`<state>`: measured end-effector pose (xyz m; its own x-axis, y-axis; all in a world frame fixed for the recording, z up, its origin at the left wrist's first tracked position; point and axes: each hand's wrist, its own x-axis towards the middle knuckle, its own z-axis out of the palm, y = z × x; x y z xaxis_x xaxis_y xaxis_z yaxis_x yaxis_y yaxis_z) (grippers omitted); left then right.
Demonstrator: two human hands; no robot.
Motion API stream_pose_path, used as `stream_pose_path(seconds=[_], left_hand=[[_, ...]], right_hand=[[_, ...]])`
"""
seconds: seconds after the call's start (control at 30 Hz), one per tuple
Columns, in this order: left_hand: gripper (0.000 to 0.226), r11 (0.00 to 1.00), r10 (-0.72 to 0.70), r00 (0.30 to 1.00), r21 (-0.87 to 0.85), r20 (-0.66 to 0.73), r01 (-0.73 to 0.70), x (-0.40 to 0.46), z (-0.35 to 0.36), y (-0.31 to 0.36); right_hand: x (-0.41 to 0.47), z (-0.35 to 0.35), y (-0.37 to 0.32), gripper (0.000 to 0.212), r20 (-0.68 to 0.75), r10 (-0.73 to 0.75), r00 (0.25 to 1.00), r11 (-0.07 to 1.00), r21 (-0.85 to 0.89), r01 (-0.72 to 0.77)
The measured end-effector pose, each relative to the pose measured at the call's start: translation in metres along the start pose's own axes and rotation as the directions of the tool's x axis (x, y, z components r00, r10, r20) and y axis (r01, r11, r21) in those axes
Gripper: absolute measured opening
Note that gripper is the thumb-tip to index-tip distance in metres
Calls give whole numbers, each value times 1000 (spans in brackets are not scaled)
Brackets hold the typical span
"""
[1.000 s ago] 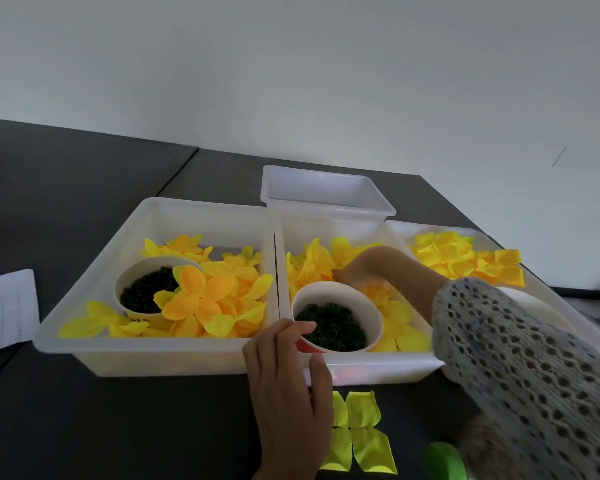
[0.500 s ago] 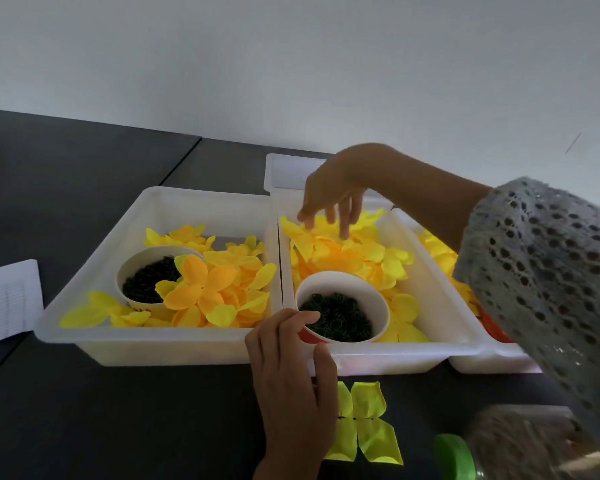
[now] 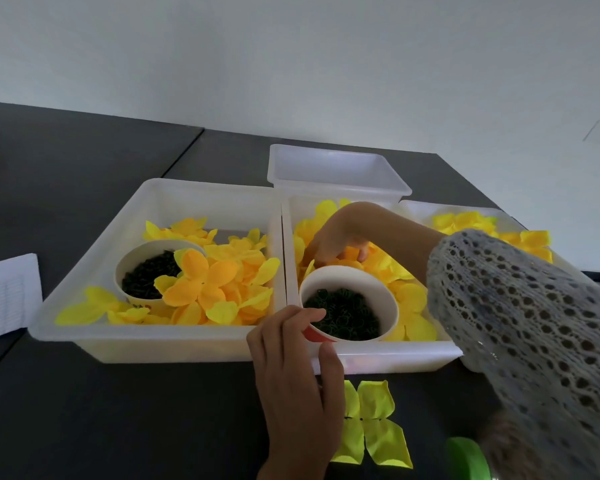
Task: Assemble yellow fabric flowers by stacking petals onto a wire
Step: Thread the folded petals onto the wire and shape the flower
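A dark table (image 3: pixel 84 410) stands against a pale wall and carries several white plastic trays. In the middle tray (image 3: pixel 395 355), behind a paper cup of dark green rings (image 3: pixel 347 306) that sits at its near edge, lies a heap of yellow and orange petals (image 3: pixel 388 268). The right hand (image 3: pixel 336 240) reaches down into this heap from above, fingers curled into the petals; whether they already pinch one cannot be told, because the fingertips are buried. The left hand (image 3: pixel 291 368) rests at the tray's near rim with its fingers together on the cup's side and its thumb lying along the rim. Just in front of the tray, on the table, lies a pale yellow four-lobed petal (image 3: pixel 374 420), with a small dark mark at its centre that may be the wire.

To do this step well, the person should probably pick out a single petal piece, not a clump, lift it clear of the cup without knocking it, and keep the left hand steadying things. The left tray (image 3: pixel 153 337) holds more petals and a second cup (image 3: pixel 136 268); an empty tray (image 3: pixel 336 168) sits at the back.
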<state>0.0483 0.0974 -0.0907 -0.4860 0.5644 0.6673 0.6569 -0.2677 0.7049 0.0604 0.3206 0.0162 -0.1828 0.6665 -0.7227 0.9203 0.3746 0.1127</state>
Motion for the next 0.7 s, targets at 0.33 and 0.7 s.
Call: stream_pose_path(seconds=[0.33,0.7], left_hand=[[25,1000,9,1000,-23,-21,-10,1,1,1],[26,999,29,999,-26,-32,-29,2,3,-1]], right_hand=[[11,18,13,52,-129,-211,969,972,-133,194],[11,0,19,59,-199,-217,956,976,-71,207]])
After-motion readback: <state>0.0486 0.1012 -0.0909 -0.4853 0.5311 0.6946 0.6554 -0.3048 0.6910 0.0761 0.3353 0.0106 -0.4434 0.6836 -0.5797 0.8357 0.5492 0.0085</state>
